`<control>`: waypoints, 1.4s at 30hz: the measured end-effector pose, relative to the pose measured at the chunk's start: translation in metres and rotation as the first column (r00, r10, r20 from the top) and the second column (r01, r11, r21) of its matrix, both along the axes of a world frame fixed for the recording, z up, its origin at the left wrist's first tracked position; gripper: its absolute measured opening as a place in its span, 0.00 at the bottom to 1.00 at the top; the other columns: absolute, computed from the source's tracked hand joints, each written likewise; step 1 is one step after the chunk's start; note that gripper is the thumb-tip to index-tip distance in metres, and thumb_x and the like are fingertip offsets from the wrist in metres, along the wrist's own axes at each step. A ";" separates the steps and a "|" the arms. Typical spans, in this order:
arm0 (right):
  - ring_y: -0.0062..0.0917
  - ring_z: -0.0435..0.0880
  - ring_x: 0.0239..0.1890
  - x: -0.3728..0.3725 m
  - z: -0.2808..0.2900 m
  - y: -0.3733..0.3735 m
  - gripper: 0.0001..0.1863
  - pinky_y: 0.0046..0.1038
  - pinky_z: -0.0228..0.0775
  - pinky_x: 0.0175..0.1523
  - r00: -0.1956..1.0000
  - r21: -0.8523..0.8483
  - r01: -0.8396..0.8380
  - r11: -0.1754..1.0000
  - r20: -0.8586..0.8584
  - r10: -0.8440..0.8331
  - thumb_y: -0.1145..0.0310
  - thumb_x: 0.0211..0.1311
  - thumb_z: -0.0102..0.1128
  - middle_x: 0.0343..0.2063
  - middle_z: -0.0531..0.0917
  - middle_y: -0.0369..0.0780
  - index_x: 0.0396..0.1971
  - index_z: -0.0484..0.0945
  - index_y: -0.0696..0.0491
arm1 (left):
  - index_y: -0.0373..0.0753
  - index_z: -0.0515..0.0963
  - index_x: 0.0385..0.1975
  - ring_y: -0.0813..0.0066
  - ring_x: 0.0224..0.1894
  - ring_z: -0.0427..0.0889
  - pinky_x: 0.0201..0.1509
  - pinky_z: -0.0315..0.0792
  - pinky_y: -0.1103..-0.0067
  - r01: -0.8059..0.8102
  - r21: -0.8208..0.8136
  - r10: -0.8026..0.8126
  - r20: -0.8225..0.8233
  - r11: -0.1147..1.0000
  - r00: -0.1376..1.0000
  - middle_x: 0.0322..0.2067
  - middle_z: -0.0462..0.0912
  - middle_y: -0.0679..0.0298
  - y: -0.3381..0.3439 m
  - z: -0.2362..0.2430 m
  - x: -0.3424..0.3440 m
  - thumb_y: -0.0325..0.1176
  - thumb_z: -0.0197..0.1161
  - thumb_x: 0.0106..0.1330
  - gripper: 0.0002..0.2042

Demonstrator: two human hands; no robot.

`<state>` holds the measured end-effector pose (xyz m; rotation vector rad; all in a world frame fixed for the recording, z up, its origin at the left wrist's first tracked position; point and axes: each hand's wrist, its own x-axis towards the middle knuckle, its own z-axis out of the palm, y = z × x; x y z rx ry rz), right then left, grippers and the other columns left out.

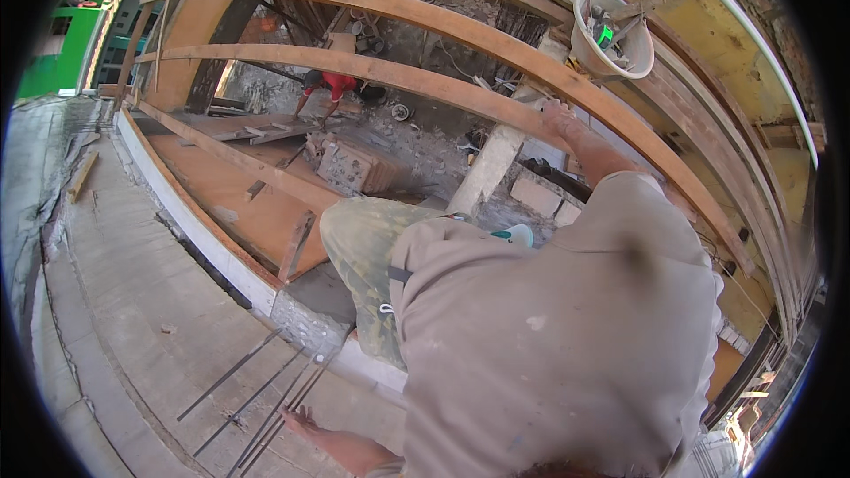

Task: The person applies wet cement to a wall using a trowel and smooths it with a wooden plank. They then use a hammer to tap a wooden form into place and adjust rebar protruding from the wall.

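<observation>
My right hand (558, 119) reaches forward and is wrapped over the lower of two long wooden beams (381, 71). The upper beam (425, 13) runs roughly parallel to it. Low on the left, my left hand (304, 425) has its fingers spread beside several thin steel rods (266, 420); whether it touches them I cannot tell. These rods stick out over a grey concrete ledge (150, 301). My bent leg in camouflage trousers (359, 248) is at the ledge's edge, next to a short upright wooden piece (295, 246).
Below, a co-worker in a red shirt (335, 87) bends over planks (266, 133). Stacked tiles or blocks (354, 168) stand nearby amid rubble. A pale bucket (582, 46) of tools sits by long boards (708, 124) at the upper right. A loose wood strip (84, 175) lies on the ledge.
</observation>
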<state>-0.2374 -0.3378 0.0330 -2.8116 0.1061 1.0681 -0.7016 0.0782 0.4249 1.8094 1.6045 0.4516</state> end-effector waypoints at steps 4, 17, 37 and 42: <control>0.52 0.51 0.74 -0.018 -0.045 0.042 0.43 0.53 0.52 0.72 0.991 -0.004 0.136 0.991 -0.011 -0.136 0.63 0.62 0.59 0.73 0.51 0.52 0.73 0.48 0.50 | 0.38 0.51 0.72 0.61 0.73 0.52 0.77 0.39 0.58 0.015 -0.011 -0.015 -0.011 1.000 1.000 0.70 0.56 0.56 -0.019 0.005 0.003 0.56 0.34 0.74 0.34; 0.53 0.41 0.76 -0.032 -0.030 0.045 0.46 0.52 0.44 0.75 0.988 0.008 0.152 0.988 -0.012 -0.152 0.64 0.62 0.58 0.75 0.43 0.51 0.75 0.40 0.50 | 0.38 0.50 0.73 0.63 0.72 0.54 0.76 0.42 0.62 0.219 0.054 -0.209 -0.151 0.974 0.966 0.70 0.55 0.52 -0.010 -0.001 0.000 0.52 0.34 0.75 0.32; 0.53 0.79 0.54 0.210 0.052 -0.107 0.37 0.41 0.68 0.62 0.552 0.333 0.332 0.882 0.690 -0.468 0.42 0.60 0.55 0.45 0.79 0.64 0.42 0.80 0.68 | 0.22 0.64 0.57 0.53 0.49 0.79 0.53 0.78 0.65 -0.543 -0.047 0.544 0.150 0.838 0.826 0.52 0.71 0.42 0.287 -0.171 -0.206 0.35 0.50 0.70 0.23; 0.52 0.72 0.55 0.119 0.078 -0.032 0.34 0.48 0.64 0.59 0.338 0.056 0.131 0.990 0.936 -0.098 0.53 0.67 0.56 0.52 0.74 0.57 0.64 0.63 0.62 | 0.18 0.70 0.37 0.59 0.30 0.84 0.28 0.84 0.72 -0.592 0.097 0.561 0.231 0.800 0.795 0.34 0.78 0.47 0.296 -0.171 -0.204 0.29 0.60 0.61 0.15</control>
